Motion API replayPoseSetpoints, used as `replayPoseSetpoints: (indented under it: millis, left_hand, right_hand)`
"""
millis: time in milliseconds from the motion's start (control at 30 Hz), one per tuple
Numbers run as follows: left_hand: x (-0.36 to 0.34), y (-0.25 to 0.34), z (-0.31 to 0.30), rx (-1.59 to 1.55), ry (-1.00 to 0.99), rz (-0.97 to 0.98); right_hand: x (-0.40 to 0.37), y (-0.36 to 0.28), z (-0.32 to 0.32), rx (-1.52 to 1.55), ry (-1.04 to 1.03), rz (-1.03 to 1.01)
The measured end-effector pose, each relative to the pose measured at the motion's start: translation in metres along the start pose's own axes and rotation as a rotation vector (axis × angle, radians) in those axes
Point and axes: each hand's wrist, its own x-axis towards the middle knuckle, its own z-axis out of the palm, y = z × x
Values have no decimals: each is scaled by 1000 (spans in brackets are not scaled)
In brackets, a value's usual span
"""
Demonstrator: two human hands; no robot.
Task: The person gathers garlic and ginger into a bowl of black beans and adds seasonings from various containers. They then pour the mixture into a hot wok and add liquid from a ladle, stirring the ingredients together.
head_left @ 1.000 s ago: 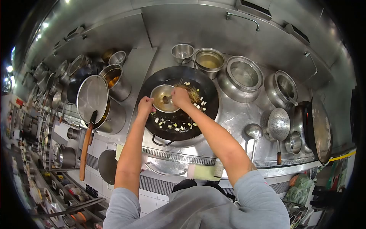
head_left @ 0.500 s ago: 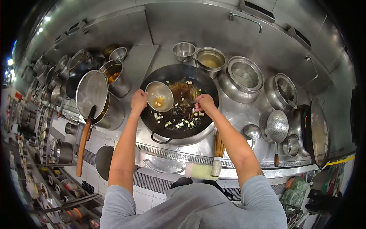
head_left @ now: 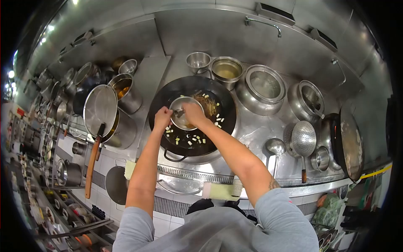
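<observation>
My left hand (head_left: 163, 116) pinches the left rim of a shallow metal bowl (head_left: 179, 122) held over the black wok (head_left: 226, 119). Over that bowl, my right hand (head_left: 194, 114) has its fingers closed around a small dark metal utensil (head_left: 179, 113), which looks like a spoon. Its tip points into the bowl, and my hand hides part of both. In the wok, pale chopped pieces (head_left: 197, 138) lie scattered in dark liquid. Thin brownish strips (head_left: 206, 105) are gathered toward its back right.
Behind the wok stand a small metal bowl (head_left: 198, 61) and a pot of yellowish liquid (head_left: 227, 69). Large pots (head_left: 262, 103), a ladle (head_left: 276, 146) and a perforated skimmer (head_left: 304, 138) occupy the right. A long-handled strainer (head_left: 100, 105) rests across pots at left.
My right hand has moved left from the wok to the bowl, bringing the utensil over it. My left hand and the bowl have shifted slightly right. The view has shifted a little.
</observation>
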Motion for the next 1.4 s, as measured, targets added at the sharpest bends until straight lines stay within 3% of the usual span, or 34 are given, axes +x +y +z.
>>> replayPoseSetpoints:
  millis: [67,100,233,400,500,633,767,800,933,1033,1133,1233,1267,1400]
  left_hand:
    - [-1,16,-4,343,219,492]
    - [-6,15,-10,518,338,707]
    - [-30,50,-40,585,367,806]
    - [-50,73,-65,771,401,925]
    - [-53,74,-64,890,387,981]
    - [-62,77,-61,830,354,930]
    - [-66,71,-63,759,372,903]
    - [-68,71,-64,785,360,888]
    - [-72,66,-67,829,358,879]
    - [-73,63,-70,871,343,894]
    - [-75,64,-68,871,326,923]
    - [-76,64,-65,869,328,983]
    - [-77,64,-66,878,334,1012]
    - [-87,66,-72,909,341,1175]
  right_hand:
    - [-17,8,-15,-157,-115,-118]
    - [-35,6,-43,-126,7,-155]
    - [-60,44,-69,-329,144,-169]
    - [-73,62,-59,-431,44,137]
    - [-68,49,-37,333,2,673]
    - [-63,34,-36,547,42,711]
    - [-68,55,-73,-277,221,112]
    - [-67,58,-84,-262,157,180]
    - [-75,72,-90,-444,133,131]
    - [-80,77,-68,112,32,526]
    - [-81,71,-42,393,-42,659]
    - [-86,49,-51,370,12,477]
    - [-88,65,-52,14,67,204]
    - [-108,52,-117,-320,142,-137]
